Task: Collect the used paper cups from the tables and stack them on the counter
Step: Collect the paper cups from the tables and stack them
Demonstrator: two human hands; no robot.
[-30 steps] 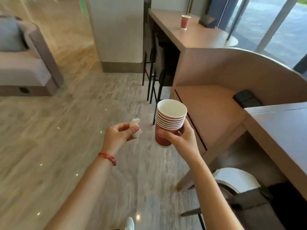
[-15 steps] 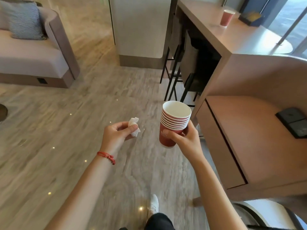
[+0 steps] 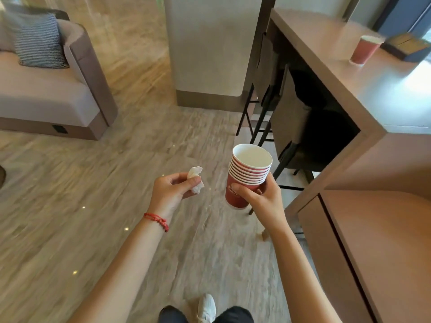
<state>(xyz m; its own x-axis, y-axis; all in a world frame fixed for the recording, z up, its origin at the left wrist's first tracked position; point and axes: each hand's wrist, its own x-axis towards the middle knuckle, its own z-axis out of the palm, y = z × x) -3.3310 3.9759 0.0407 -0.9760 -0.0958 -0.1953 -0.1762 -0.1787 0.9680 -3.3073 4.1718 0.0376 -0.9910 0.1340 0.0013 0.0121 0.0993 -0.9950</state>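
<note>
My right hand grips a stack of several red paper cups with white insides, held upright in front of me at mid-frame. My left hand pinches a crumpled white napkin between thumb and fingers, just left of the stack. One more red paper cup stands alone on the high wooden counter at the upper right, well beyond both hands.
Bar stools with black legs are tucked under the counter. A lower wooden desk lies at the right. A grey sofa with a striped cushion sits at the left, a pale pillar ahead. A dark box stands behind the lone cup.
I have walked forward: the counter, the stools and the lone cup have come closer and shifted right. Both hands keep the same hold on the napkin and the stack.
</note>
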